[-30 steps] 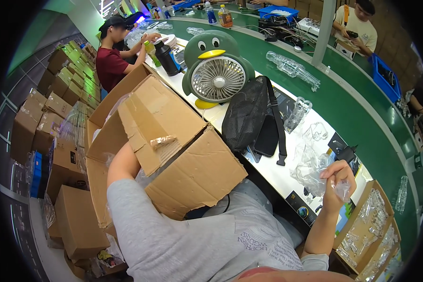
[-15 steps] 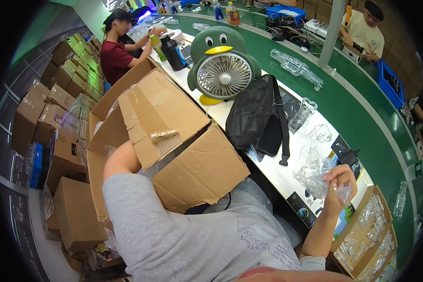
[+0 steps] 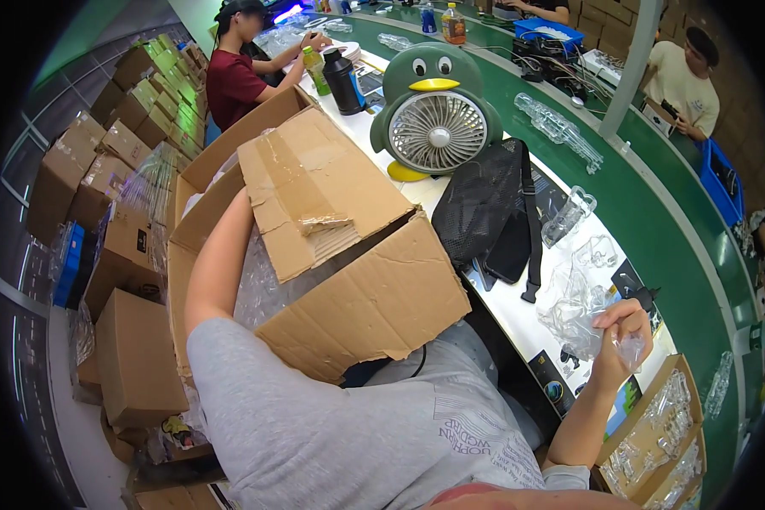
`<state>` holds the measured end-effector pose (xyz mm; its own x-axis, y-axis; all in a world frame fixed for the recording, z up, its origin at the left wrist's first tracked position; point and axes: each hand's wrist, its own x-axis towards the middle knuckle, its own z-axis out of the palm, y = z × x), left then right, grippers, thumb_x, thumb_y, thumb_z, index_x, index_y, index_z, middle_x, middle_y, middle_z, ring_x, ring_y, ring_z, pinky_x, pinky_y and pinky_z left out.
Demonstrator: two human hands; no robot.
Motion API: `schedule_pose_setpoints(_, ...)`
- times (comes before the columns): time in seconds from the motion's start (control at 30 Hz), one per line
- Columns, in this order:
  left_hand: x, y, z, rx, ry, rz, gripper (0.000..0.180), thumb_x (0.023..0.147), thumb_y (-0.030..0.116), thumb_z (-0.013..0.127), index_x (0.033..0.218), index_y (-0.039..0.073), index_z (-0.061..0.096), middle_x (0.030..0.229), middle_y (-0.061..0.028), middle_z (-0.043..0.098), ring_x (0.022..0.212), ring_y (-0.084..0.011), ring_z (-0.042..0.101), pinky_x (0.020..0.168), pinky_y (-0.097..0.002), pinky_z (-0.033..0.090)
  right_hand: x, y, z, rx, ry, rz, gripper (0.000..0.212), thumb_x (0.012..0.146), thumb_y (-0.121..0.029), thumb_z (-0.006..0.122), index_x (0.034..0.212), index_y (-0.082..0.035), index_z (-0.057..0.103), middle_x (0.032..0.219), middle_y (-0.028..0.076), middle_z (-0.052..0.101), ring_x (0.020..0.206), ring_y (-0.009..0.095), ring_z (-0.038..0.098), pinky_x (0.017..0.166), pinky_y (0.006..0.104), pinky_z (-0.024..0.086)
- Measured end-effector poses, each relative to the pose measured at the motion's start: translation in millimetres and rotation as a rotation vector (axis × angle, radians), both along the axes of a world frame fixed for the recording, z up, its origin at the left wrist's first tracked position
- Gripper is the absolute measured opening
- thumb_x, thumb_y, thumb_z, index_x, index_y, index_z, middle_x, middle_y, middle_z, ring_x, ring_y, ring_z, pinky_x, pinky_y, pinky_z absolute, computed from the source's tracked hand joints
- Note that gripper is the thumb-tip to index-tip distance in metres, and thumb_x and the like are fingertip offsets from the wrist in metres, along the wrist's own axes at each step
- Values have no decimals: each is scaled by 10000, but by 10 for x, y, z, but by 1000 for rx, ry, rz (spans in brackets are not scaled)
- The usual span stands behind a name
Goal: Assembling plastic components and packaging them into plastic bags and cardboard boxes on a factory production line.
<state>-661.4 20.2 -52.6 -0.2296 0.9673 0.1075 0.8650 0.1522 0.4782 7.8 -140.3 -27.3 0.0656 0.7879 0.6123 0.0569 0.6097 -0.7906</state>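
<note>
My left forearm [image 3: 225, 255] reaches into a large open cardboard box [image 3: 361, 297], and its flap hides my left hand. Clear plastic wrapping [image 3: 272, 289] shows inside the box beside the arm. Over the white worktop on the right, my right hand [image 3: 622, 340] is closed, pinching a crumpled clear plastic bag [image 3: 576, 319]. Part of the bag pokes out below the fingers, and the rest spreads to the left over the worktop.
A green penguin-shaped fan [image 3: 438, 110], a black mesh bag [image 3: 484, 200] and a dark bottle [image 3: 343, 82] stand along the worktop. At lower right is a carton [image 3: 676, 374] of clear plastic parts. A green conveyor [image 3: 646, 204] curves behind; co-workers sit beyond. Stacked cartons [image 3: 136, 357] fill the left.
More of my left forearm shows out of the box than before. My right hand keeps hold of the plastic bag. The whole view has shifted slightly.
</note>
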Motion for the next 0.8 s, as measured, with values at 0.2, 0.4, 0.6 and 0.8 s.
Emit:
schedule_pose_setpoints(0.2,800,-345,-585,-110,-162,43,325,779,213,647,1060,59,590,1031,-83,627,921,-258,585,828,-364,481,-96,-31,50,42,-19,-28,281,676,196,405,625,-60,303,708,121,499,609,142,500,606,244,460)
schedule_pose_setpoints(0.4,1277,-1041,-797,-216,-288,85,320,778,211,649,1055,61,595,1032,-84,627,924,-258,583,830,-362,478,-134,-94,87,36,-43,-48,276,671,201,404,624,-55,311,705,127,502,608,144,501,605,246,462)
schedule_pose_setpoints(0.6,1188,-1077,-617,-308,-409,174,314,777,208,651,1051,63,599,1034,-84,627,928,-257,581,833,-361,476,-147,-89,108,63,-82,0,282,668,199,413,622,-58,305,697,129,503,607,147,503,610,246,467)
schedule_pose_setpoints(0.8,603,-1006,-172,-413,-493,260,309,776,205,653,1047,64,604,1035,-84,627,931,-257,579,835,-359,473,-69,-87,80,54,-12,-40,298,702,150,454,641,-90,289,691,104,478,625,140,463,635,242,426)
